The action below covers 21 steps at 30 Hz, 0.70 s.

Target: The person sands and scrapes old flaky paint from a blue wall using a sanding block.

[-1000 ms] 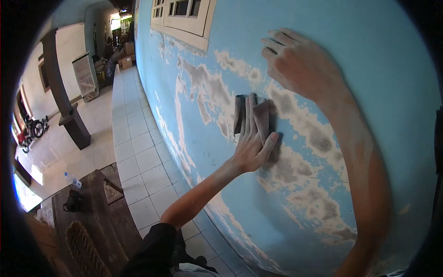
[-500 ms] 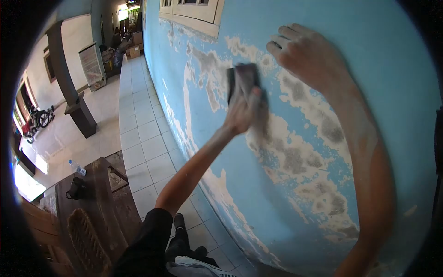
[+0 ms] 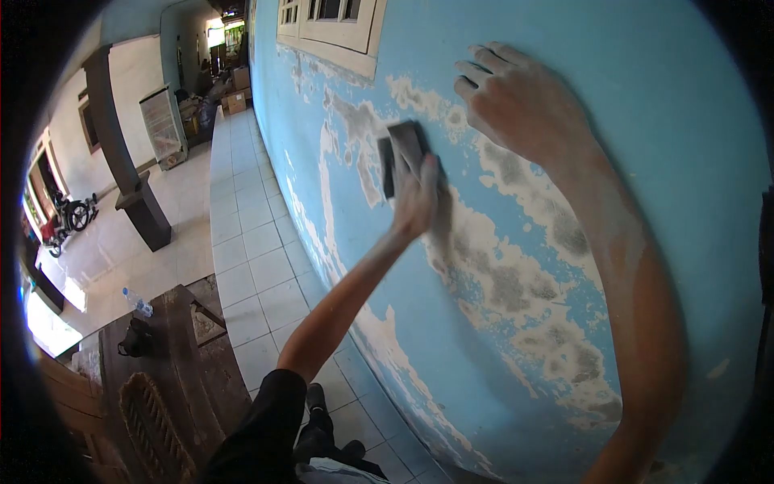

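Note:
My left hand [image 3: 415, 198] grips a folded dark grey sheet that looks like sandpaper [image 3: 409, 141], held against the blue wall [image 3: 387, 266]. Around it the paint is worn off in pale and grey patches [image 3: 516, 282]. Higher up and to the right, my right hand [image 3: 524, 105] leans on the wall with its fingers apart and slightly bent, holding nothing. Pale dust coats that hand and its forearm.
A cream window frame [image 3: 334, 36] sits above the worn area. White floor tiles [image 3: 250, 258] run along the wall. Left of them are a brown wooden table [image 3: 185, 387], a plastic bottle [image 3: 138, 302], a dark pillar [image 3: 145, 214] and a motorcycle [image 3: 72, 216].
My left hand and the sandpaper have moved slightly down and left on the wall, and their blur is gone. My right hand stays against the wall; the view has shifted a little.

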Each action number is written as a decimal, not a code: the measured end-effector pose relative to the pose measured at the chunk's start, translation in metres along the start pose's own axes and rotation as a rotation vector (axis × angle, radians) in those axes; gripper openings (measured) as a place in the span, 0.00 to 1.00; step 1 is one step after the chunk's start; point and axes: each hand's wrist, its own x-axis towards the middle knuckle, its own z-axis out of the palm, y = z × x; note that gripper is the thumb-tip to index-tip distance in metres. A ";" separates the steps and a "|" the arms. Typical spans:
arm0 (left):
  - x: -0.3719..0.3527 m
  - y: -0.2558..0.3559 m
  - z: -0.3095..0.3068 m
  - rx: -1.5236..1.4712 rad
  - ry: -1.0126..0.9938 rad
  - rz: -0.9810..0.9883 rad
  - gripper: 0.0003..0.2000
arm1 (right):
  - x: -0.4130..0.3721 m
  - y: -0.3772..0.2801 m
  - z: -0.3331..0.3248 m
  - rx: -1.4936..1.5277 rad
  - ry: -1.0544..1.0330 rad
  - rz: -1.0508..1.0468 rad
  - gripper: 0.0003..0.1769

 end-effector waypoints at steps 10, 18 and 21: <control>0.008 0.025 -0.007 -0.218 0.103 -0.080 0.39 | 0.000 0.001 0.002 0.053 0.060 -0.025 0.11; -0.014 0.032 -0.014 -0.051 -0.258 -0.137 0.40 | 0.000 -0.002 -0.003 0.026 0.001 -0.017 0.11; 0.023 -0.015 -0.039 -0.306 -0.305 -0.052 0.43 | 0.002 -0.002 -0.002 0.025 -0.004 -0.003 0.12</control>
